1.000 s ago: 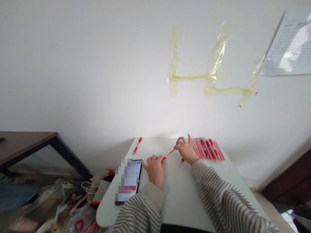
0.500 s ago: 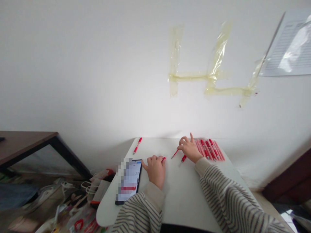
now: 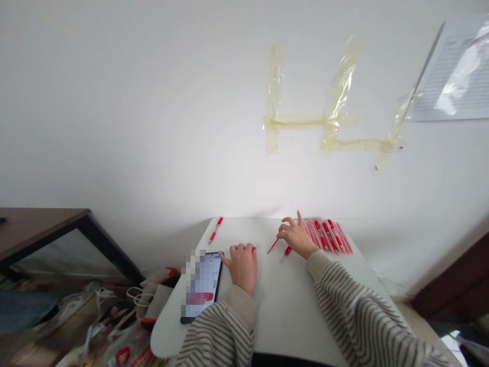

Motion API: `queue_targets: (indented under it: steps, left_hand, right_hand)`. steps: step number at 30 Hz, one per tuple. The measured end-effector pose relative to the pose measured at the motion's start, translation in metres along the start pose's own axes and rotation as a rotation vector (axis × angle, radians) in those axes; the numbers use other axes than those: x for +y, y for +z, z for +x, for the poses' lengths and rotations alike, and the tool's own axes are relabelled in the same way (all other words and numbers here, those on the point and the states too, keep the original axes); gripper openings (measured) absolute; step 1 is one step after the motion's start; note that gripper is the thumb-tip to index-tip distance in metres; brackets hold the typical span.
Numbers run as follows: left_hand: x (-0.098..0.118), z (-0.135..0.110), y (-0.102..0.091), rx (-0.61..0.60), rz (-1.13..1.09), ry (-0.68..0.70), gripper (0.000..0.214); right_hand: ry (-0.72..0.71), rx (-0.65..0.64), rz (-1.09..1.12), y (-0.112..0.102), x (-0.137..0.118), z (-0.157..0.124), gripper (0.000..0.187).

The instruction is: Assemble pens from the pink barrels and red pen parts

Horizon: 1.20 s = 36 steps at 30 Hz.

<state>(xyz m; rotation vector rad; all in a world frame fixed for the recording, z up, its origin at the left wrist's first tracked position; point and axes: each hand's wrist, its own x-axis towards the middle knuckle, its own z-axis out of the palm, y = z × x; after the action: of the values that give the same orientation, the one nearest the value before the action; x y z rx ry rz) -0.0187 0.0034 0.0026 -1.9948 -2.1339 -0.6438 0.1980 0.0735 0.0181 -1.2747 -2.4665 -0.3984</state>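
Observation:
On the white table, my left hand [image 3: 243,267] is curled beside the phone [image 3: 202,285], its thumb out toward the phone's upper edge. A small red pen part [image 3: 254,248] peeks out at its fingers; the rest is hidden. My right hand [image 3: 300,239] pinches a thin red pen refill [image 3: 273,244] between thumb and fingertips, slanting down to the left with its tip close to the tabletop. Another red pen piece [image 3: 288,251] lies just below this hand. To its right is a row of several red and pink pens [image 3: 331,237].
One red pen [image 3: 216,230] lies alone at the table's far left corner. The white table [image 3: 282,311] meets a wall with yellowed tape [image 3: 298,122]. Left of it stand a brown desk [image 3: 42,224] and bags and clutter [image 3: 130,326] on the floor.
My left hand has shifted slightly left, and less of the red part shows at its fingers. The right hand keeps its pinch on the refill, moving only a little.

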Motion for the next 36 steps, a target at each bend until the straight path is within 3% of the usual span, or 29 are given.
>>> queue_targets:
  steps: [7,13,25,36]
  left_hand:
    - [0.000,0.002,0.000,0.031,-0.001,0.018,0.023]
    - [0.000,0.002,0.005,-0.056,-0.128,0.102,0.021]
    - [0.002,0.001,0.004,-0.064,-0.166,0.060,0.013]
    - [0.004,0.000,0.001,-0.044,-0.148,0.061,0.013]
  right_hand:
    - [0.027,-0.001,-0.002,0.003,-0.004,-0.003,0.024]
    - [0.045,-0.003,0.021,0.005,-0.004,-0.003,0.025]
    - [0.049,0.008,0.063,0.005,-0.011,-0.004,0.026]
    - [0.207,0.050,0.051,0.003,0.006,-0.016,0.024]
